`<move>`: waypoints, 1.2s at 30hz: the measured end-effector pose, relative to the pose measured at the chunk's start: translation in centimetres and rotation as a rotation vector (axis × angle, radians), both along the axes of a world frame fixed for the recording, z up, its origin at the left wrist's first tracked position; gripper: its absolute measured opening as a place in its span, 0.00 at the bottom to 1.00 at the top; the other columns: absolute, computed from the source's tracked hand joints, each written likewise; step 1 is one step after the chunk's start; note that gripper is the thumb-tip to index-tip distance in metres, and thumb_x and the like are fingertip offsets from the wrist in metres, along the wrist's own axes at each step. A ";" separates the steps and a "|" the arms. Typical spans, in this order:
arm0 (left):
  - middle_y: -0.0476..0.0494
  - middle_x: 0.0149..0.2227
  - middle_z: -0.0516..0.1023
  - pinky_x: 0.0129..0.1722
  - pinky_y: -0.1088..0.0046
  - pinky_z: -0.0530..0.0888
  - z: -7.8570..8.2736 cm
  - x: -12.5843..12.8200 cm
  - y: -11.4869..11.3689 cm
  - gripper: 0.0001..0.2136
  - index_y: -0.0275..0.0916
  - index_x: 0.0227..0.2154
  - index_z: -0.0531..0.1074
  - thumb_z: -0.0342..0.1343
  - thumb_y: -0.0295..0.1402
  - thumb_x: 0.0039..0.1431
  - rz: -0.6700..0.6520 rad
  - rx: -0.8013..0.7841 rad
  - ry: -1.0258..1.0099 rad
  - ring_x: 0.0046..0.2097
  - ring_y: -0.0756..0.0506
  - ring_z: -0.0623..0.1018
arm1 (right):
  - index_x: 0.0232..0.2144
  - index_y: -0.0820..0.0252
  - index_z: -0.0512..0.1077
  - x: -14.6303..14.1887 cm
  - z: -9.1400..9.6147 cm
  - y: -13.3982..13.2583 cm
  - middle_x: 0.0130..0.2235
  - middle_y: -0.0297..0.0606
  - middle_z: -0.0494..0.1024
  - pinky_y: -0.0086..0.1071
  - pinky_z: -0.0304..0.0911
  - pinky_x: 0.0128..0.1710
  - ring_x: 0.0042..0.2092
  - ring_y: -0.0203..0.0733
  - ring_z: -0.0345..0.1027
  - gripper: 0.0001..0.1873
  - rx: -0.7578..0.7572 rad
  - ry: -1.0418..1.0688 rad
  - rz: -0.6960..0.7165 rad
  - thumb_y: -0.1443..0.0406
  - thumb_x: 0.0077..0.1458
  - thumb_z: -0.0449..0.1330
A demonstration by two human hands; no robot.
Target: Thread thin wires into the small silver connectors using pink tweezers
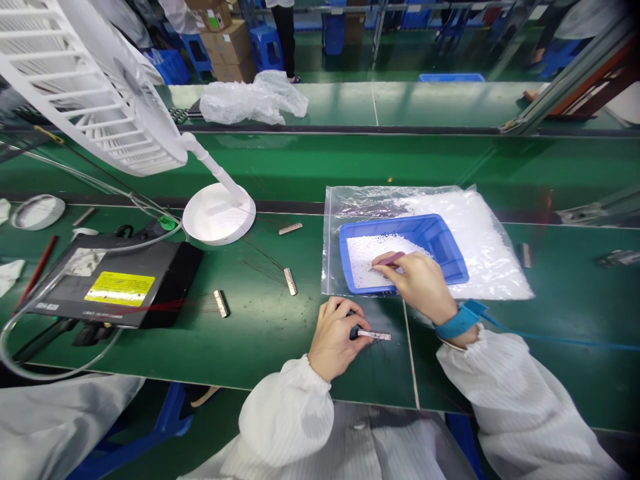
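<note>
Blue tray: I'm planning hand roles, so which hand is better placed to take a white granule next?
The right hand, probably: it holds a purple tool angled at the white granules in the blue tray. The left hand is outside the tray, holding a small bar.

A white slatted plastic fan (155,120) at ten o'clock, a flat black electronic unit (150,259) at nine.
The fan's round white base (217,213) stands near the unit, which bears a yellow rectangular label (120,288); a clear flexible tube (37,377) loops around it towards eight. Farther out at nine lies a shallow round white dish (38,212), and nearer eight a slim red stick (37,272). At eleven, crumpled clear plastic sheeting (250,99) rests on the green far ledge (345,107), with stacked brown cardboard boxes (231,43) and a blue plastic stool (265,40) beyond. A blue plastic bin (333,33) stands at twelve. A blurred silver metal fitting (620,258) lies at three.
</note>
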State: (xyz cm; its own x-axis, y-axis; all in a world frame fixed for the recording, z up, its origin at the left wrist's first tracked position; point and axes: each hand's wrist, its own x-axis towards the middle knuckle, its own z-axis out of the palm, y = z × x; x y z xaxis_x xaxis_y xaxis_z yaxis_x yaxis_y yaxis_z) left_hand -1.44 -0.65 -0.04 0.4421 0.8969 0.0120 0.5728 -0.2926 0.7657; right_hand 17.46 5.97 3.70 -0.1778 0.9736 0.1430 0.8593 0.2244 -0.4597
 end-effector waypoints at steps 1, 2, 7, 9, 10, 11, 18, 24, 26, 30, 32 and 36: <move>0.51 0.38 0.74 0.47 0.64 0.62 0.0 0.0 0.0 0.07 0.42 0.28 0.74 0.67 0.29 0.46 0.003 -0.004 -0.001 0.46 0.45 0.67 | 0.34 0.55 0.76 0.0 0.0 0.0 0.34 0.35 0.81 0.34 0.64 0.39 0.38 0.45 0.74 0.12 0.001 -0.001 0.002 0.58 0.58 0.54; 0.51 0.38 0.74 0.47 0.64 0.62 0.1 0.0 0.0 0.07 0.41 0.28 0.75 0.67 0.29 0.46 0.007 -0.008 -0.003 0.46 0.45 0.67 | 0.34 0.55 0.76 0.0 0.0 0.0 0.34 0.35 0.81 0.34 0.64 0.40 0.38 0.45 0.74 0.12 0.000 -0.004 0.005 0.58 0.58 0.54; 0.51 0.38 0.74 0.47 0.64 0.62 0.0 0.0 -0.1 0.07 0.41 0.28 0.75 0.67 0.29 0.46 0.006 0.003 -0.013 0.45 0.45 0.67 | 0.34 0.55 0.76 0.0 0.1 0.0 0.34 0.35 0.81 0.34 0.64 0.39 0.38 0.45 0.74 0.12 -0.007 -0.022 0.006 0.58 0.58 0.54; 0.51 0.38 0.73 0.47 0.64 0.62 0.0 0.0 0.0 0.07 0.41 0.28 0.75 0.67 0.29 0.47 0.005 0.007 -0.016 0.45 0.45 0.67 | 0.34 0.54 0.76 0.0 0.1 0.0 0.34 0.35 0.81 0.34 0.64 0.39 0.38 0.45 0.74 0.12 -0.013 -0.018 0.002 0.58 0.58 0.54; 0.51 0.38 0.73 0.47 0.64 0.62 -0.1 0.0 0.0 0.07 0.41 0.28 0.75 0.67 0.29 0.47 0.005 0.007 -0.017 0.45 0.45 0.67 | 0.34 0.54 0.76 0.0 0.1 0.0 0.35 0.35 0.81 0.34 0.64 0.39 0.38 0.45 0.74 0.12 -0.016 -0.015 0.001 0.58 0.58 0.54; 0.51 0.38 0.73 0.47 0.64 0.62 -0.1 0.0 0.0 0.07 0.41 0.28 0.75 0.67 0.29 0.46 0.006 0.006 -0.017 0.45 0.46 0.67 | 0.34 0.54 0.76 -0.1 0.1 0.0 0.35 0.35 0.81 0.34 0.64 0.39 0.38 0.45 0.74 0.12 -0.019 -0.013 0.000 0.58 0.58 0.54; 0.51 0.38 0.73 0.47 0.65 0.62 -0.1 0.0 0.0 0.07 0.41 0.28 0.75 0.67 0.28 0.46 0.004 0.010 -0.018 0.46 0.46 0.67 | 0.34 0.54 0.76 -0.3 0.2 0.1 0.35 0.34 0.81 0.33 0.64 0.36 0.39 0.44 0.74 0.12 -0.036 -0.031 -0.008 0.58 0.58 0.53; 0.51 0.38 0.73 0.46 0.64 0.62 -0.2 0.0 -0.1 0.07 0.42 0.29 0.75 0.67 0.29 0.47 0.000 0.021 -0.014 0.45 0.45 0.67 | 0.34 0.54 0.76 -0.3 0.3 0.2 0.35 0.34 0.81 0.34 0.64 0.37 0.38 0.44 0.74 0.12 -0.019 -0.025 0.006 0.58 0.58 0.54; 0.51 0.38 0.74 0.47 0.64 0.62 -0.2 0.0 -0.1 0.07 0.42 0.29 0.75 0.67 0.29 0.47 0.001 0.020 -0.013 0.46 0.45 0.67 | 0.34 0.54 0.76 -0.3 0.4 0.1 0.36 0.33 0.81 0.34 0.64 0.39 0.38 0.44 0.74 0.11 -0.011 -0.015 0.006 0.58 0.58 0.54; 0.51 0.38 0.74 0.47 0.64 0.62 -0.1 0.0 0.0 0.07 0.42 0.29 0.75 0.67 0.29 0.47 0.001 0.017 -0.010 0.46 0.45 0.67 | 0.33 0.55 0.76 -0.5 0.6 0.1 0.37 0.33 0.81 0.34 0.65 0.40 0.38 0.43 0.74 0.11 0.004 0.019 0.018 0.59 0.58 0.54; 0.51 0.38 0.74 0.47 0.64 0.62 -0.1 0.1 0.0 0.07 0.42 0.28 0.75 0.67 0.29 0.46 0.003 0.013 -0.011 0.45 0.45 0.67 | 0.33 0.55 0.76 -0.8 0.7 0.1 0.37 0.33 0.81 0.34 0.65 0.40 0.39 0.43 0.74 0.11 0.006 0.034 0.041 0.60 0.58 0.55; 0.51 0.38 0.74 0.46 0.65 0.62 -0.2 0.0 0.0 0.07 0.42 0.29 0.75 0.67 0.30 0.46 0.006 0.018 -0.012 0.45 0.45 0.67 | 0.32 0.54 0.76 -1.2 0.5 0.3 0.37 0.32 0.81 0.35 0.64 0.42 0.40 0.44 0.74 0.10 -0.020 0.026 0.072 0.60 0.58 0.56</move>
